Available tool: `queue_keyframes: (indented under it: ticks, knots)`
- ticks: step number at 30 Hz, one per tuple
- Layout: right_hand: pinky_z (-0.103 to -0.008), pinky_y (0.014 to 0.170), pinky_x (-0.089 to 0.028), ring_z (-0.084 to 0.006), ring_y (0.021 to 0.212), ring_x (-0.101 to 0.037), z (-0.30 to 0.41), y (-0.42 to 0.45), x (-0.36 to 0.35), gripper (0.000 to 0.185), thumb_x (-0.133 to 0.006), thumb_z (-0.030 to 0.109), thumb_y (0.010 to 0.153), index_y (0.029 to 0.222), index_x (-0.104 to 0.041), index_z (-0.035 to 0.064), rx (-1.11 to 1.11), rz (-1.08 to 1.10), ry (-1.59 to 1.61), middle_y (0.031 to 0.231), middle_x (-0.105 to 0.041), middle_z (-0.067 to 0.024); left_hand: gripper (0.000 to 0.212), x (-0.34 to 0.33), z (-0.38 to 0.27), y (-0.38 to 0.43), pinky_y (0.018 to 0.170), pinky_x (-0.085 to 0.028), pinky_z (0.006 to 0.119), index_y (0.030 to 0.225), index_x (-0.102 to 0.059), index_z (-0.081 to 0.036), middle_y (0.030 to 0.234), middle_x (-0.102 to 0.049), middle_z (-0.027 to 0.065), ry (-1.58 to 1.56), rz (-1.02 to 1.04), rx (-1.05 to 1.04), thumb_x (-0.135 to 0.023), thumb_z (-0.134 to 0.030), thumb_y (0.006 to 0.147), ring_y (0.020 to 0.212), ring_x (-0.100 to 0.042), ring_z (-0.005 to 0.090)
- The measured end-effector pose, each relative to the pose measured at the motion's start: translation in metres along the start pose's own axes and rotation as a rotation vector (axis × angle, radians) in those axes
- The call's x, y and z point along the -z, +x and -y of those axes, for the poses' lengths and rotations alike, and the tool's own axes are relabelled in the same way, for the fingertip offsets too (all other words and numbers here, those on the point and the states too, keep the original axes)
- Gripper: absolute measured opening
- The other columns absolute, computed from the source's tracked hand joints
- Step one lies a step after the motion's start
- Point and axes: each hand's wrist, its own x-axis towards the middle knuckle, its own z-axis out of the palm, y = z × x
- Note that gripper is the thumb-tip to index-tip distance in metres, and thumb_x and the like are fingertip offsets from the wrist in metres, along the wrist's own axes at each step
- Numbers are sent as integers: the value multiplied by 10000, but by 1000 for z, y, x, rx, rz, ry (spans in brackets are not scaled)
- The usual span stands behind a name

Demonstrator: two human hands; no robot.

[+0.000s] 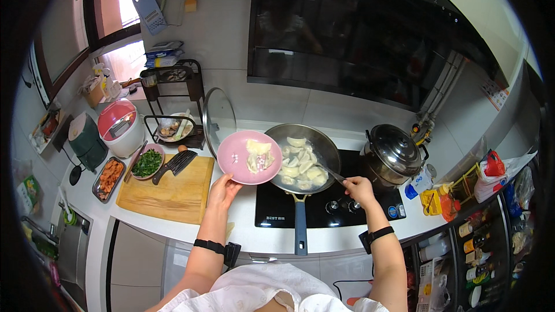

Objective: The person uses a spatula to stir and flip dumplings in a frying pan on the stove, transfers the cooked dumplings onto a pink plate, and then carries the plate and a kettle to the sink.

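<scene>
My left hand [225,190] grips the near rim of a pink plate [230,162], which is raised at the left edge of a frying pan. A few dumplings [259,156] lie on the plate's right part. My right hand [360,190] holds a metal utensil [331,172] that reaches into the pan's right side; its far end is hidden among the food. Many dumplings [303,162] sit in liquid in the frying pan [331,145], on the black cooktop [277,212]. The pan's blue-grey handle [300,227] points towards me.
Left of the plate, a cleaver [180,164] rests on a wooden cutting board [173,199], beside chopped greens [148,163] and a metal tray of orange-red food [111,177]. A glass lid [219,117] stands upright behind the plate. A lidded steel pot [392,156] is at the right.
</scene>
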Motion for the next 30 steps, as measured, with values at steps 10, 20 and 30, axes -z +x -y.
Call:
queue_keyframes:
  ticks: [10, 20, 30]
  knots:
    - [-186, 391, -323, -54, 445, -441, 7, -19, -48, 181, -590, 173, 860, 886, -612, -5, -139, 197, 344, 610, -566, -19, 264, 10, -10, -11, 918, -468, 458, 1065, -486, 79, 1055, -533, 158, 12, -25, -48, -539, -21, 827, 1012, -546, 272]
    - [-170, 401, -306, -49, 476, -432, 12, -42, -37, 184, -570, 152, 874, 958, -583, -10, -228, 223, 461, 637, -567, -19, 313, 13, -9, -17, 921, -474, 446, 1116, -451, 82, 1091, -509, 161, -25, -33, -72, -534, -40, 840, 1043, -533, 275]
    - [-169, 410, -309, -47, 468, -430, 14, -54, -22, 186, -570, 160, 876, 959, -587, -5, -242, 175, 474, 643, -576, -17, 312, 8, -3, -15, 932, -460, 457, 1102, -467, 78, 1103, -508, 167, -10, -16, -52, -552, -41, 827, 1051, -529, 278]
